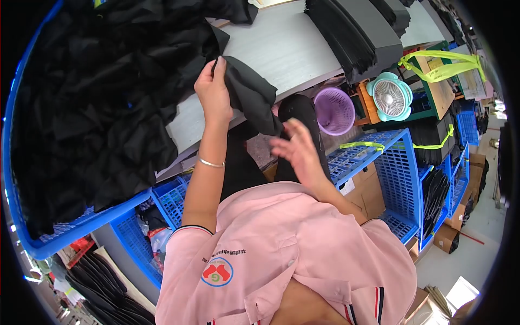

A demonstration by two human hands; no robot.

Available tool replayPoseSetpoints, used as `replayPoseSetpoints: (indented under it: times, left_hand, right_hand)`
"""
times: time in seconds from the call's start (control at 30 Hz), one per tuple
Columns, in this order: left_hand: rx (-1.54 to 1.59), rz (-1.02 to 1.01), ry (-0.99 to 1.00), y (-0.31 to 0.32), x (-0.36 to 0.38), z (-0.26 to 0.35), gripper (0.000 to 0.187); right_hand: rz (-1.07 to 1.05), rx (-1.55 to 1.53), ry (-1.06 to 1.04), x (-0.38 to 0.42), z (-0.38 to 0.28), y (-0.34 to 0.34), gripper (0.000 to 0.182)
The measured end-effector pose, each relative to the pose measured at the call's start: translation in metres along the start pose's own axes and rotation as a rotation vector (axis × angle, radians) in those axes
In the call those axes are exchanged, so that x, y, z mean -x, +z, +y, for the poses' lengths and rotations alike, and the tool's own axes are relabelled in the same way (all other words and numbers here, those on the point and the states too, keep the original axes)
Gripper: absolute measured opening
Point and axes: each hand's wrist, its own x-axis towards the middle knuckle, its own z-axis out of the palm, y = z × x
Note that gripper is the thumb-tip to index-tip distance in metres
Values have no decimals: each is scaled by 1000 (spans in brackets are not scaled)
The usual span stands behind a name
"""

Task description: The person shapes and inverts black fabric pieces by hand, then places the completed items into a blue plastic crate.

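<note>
Cloth (248, 93) black, creased, drooping from left hand (213, 93).

You wear a pink collared shirt (336, 233) with dark-and-red striped trim (379, 304), a round blue-ringed chest emblem (218, 272), black trousers (241, 168) and a silver bangle (210, 163).

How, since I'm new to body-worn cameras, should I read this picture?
No machine here: the camera is worn on a person's head, looking forward and down. Their bare left hand pinches a thin black fabric piece. The bare right hand, blurred, is open near that piece's lower end; whether they touch is unclear. On the flat grey table lies a layered stack of black fabric pieces. At left, a blue plastic basket holds crumpled black fabric.
</note>
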Motion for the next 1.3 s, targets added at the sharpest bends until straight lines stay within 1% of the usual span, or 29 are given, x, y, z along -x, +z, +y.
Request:
replayPoseSetpoints:
  times: [0.03,0.07,0.13,0.17,0.2,0.23,0.27,0.3,0.33,0.4,0.43,0.53,0.57,0.67,0.7,0.73,0.8,0.87,0.9,0.93,0.97,1.03,1.1,1.2,1.23,1.3]
  left_hand:
    - [-152,19,67,2,10,3,22]
    - [-215,-21,79,7,22,5,20]
    - [-339,-97,101,20,51,4,18]
    - [-392,-149,148,29,68,5,17]
    - [-444,-200,200,37,83,6,16]
    - [-460,-242,275,39,94,4,13]
    - [-403,-267,211,39,103,4,11]
    - [-356,-279,190,36,106,3,11]
    - [-309,-287,167,34,107,1,11]
    - [-323,-233,195,22,98,-3,15]
    - [-331,-211,206,16,93,-4,17]
    - [-135,-144,-167,5,83,-2,22]
    - [-122,-197,-249,-2,77,-10,29]
    - [262,-161,-676,-7,79,-10,34]
    - [311,-212,-756,-7,84,-9,33]
    - [361,-262,-838,-6,92,-8,33]
    - [459,-359,-1002,-5,110,-5,32]
    - [699,-618,-1074,-17,125,-31,30]
    - [749,-710,-1097,-22,132,-38,32]
    - [707,-735,-1151,-18,135,-37,32]
    - [663,-759,-1205,-13,139,-33,31]
    - [472,-855,-1292,-16,144,-40,34]
    - [353,-935,-1350,-16,146,-47,34]
    - [295,-977,-1315,-9,145,-59,35]
    - [288,-968,-1278,-6,146,-63,35]
    - [275,-931,-1186,1,151,-70,35]
  right_hand:
    - [92,119,-106,-7,-6,-1,68]
    - [188,239,-211,-13,-14,0,70]
    - [180,496,-402,-28,-25,21,75]
    - [173,625,-496,-33,-32,31,77]
    - [206,890,-511,-36,-40,35,69]
    - [243,636,-359,-47,-39,27,62]
    - [271,383,-207,-55,-43,28,57]
    - [302,207,-153,-52,-48,33,47]
    - [239,121,-135,-51,-48,31,46]
    - [116,-52,-91,-47,-49,21,43]
    - [18,-144,-48,-43,-55,20,41]
    - [-87,-171,122,-35,-57,21,39]
    - [-174,-281,177,-30,-58,23,36]
    - [-150,-156,-3,-30,-64,31,28]
    - [-60,-78,-74,-37,-64,24,16]
    - [47,-15,-119,-42,-67,23,13]
    - [134,104,-155,-55,-58,15,22]
    - [75,257,-144,-60,-48,17,29]
    - [88,283,-88,-60,-40,21,32]
    - [63,412,-61,-64,-29,22,35]
    - [31,430,-24,-62,-22,20,37]
    - [-36,459,44,-59,-6,21,39]
    - [-97,474,108,-59,17,18,41]
    - [-189,515,346,-55,18,30,44]
    - [-203,578,378,-55,19,29,46]
    - [-203,543,496,-54,28,37,42]
